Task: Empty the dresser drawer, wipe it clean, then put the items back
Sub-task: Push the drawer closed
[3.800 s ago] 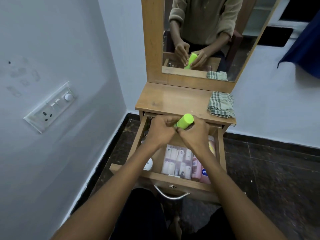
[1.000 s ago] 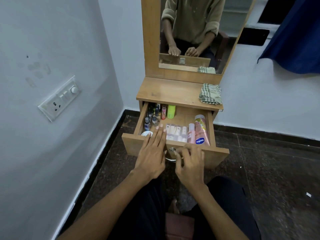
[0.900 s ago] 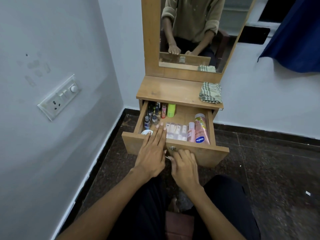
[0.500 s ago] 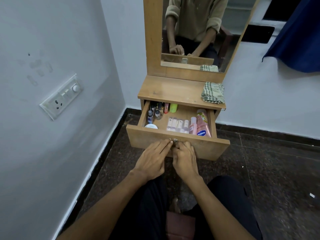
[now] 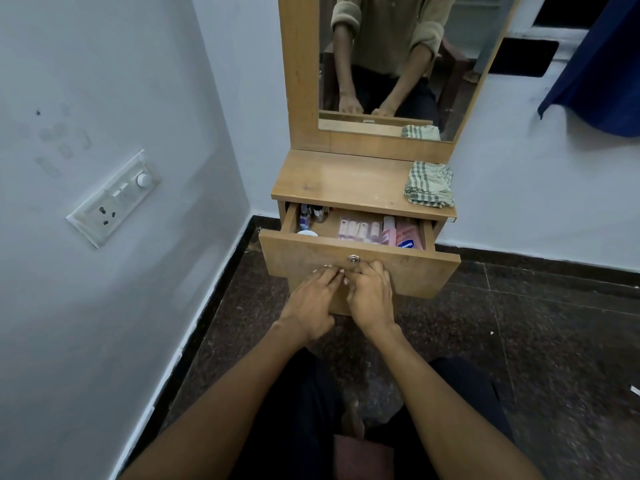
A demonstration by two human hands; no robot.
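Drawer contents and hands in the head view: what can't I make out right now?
- Back of the drawer: covered by the dresser top, so anything stored there is out of sight.
- Drawer handle: hidden behind the left hand and right hand; only the lock shows.
- Right hand's grip: fingers curl out of sight.
- Pink bottle label: partly cut by the drawer front.
- Small bottles: too small to identify.

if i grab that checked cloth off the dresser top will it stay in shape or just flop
The checked cloth will probably flop: it lies crumpled in soft folds on the dresser top, not flat or stiff. It looks thin, so likely light for its size. It should not roll or slide much, though its loose folds may open and dangle when lifted.
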